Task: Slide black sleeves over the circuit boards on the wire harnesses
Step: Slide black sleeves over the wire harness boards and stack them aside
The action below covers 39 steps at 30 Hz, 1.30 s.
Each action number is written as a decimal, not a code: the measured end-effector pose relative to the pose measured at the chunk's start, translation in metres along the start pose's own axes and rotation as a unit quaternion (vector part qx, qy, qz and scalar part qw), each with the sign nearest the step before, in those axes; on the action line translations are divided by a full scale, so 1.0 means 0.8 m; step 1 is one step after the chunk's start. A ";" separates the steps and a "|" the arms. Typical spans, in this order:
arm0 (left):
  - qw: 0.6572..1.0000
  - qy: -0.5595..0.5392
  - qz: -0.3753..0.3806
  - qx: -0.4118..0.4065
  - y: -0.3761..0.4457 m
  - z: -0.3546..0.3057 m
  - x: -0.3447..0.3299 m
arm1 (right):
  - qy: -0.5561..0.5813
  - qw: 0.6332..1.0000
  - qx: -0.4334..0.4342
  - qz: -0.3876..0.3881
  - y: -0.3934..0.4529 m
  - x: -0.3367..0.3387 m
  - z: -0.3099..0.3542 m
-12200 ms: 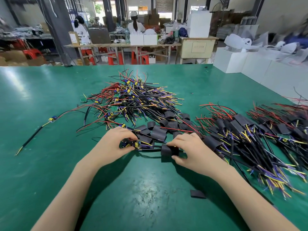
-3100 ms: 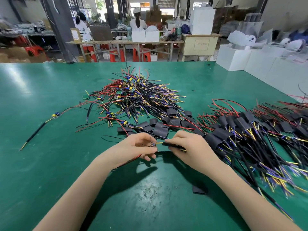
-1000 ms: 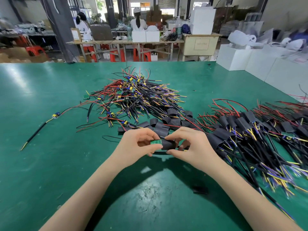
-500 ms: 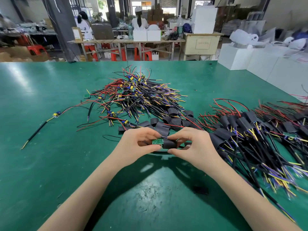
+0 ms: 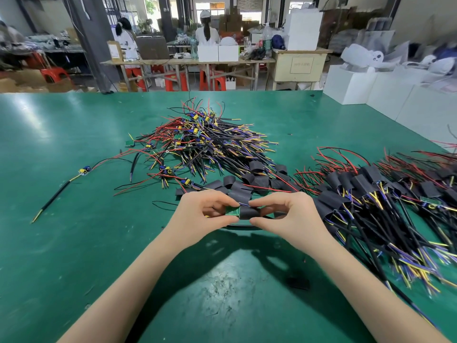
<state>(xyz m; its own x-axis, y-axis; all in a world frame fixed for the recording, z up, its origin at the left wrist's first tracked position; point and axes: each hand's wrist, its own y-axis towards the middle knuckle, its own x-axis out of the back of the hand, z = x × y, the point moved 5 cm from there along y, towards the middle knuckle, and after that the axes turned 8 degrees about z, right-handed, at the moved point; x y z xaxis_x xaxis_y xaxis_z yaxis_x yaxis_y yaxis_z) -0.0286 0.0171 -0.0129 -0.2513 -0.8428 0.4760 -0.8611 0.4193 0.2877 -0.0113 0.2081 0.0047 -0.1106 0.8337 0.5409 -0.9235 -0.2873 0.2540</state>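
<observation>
From the head camera, the left hand [image 5: 206, 214] pinches a green circuit board [image 5: 232, 211] while the right hand [image 5: 286, 214] pinches a black sleeve [image 5: 249, 212] touching the board's edge, not yet over it. Sleeved harnesses [image 5: 366, 194] lie right; a bare pile [image 5: 212, 142] and loose sleeves [image 5: 247, 184] remain.
</observation>
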 end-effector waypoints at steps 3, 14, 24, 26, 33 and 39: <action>0.999 -0.045 -0.003 0.027 0.000 0.004 0.000 | 0.001 1.000 0.009 0.000 -0.001 0.000 0.002; 0.980 -0.185 -0.027 0.065 0.001 0.009 -0.004 | -0.147 0.983 0.088 -0.067 -0.006 -0.012 0.012; 0.978 -0.196 -0.037 0.064 0.004 0.008 -0.009 | -0.097 0.992 0.050 -0.064 -0.002 -0.015 0.003; 0.974 -0.214 -0.042 0.068 0.005 0.010 -0.007 | -0.075 0.994 0.055 -0.049 -0.001 -0.016 0.006; 0.988 -0.146 0.001 0.054 0.006 0.014 -0.002 | -0.091 0.993 0.079 -0.007 0.001 -0.015 0.009; 0.997 -0.065 0.037 0.014 0.006 0.011 -0.002 | -0.093 0.993 0.065 0.037 0.004 -0.014 0.003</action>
<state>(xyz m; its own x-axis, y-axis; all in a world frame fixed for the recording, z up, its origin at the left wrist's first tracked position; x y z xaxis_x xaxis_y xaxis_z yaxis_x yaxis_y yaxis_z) -0.0363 0.0172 -0.0197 -0.3692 -0.8471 0.3822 -0.8493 0.4745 0.2312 -0.0120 0.1967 0.0012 -0.0955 0.7096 0.6981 -0.8588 -0.4134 0.3027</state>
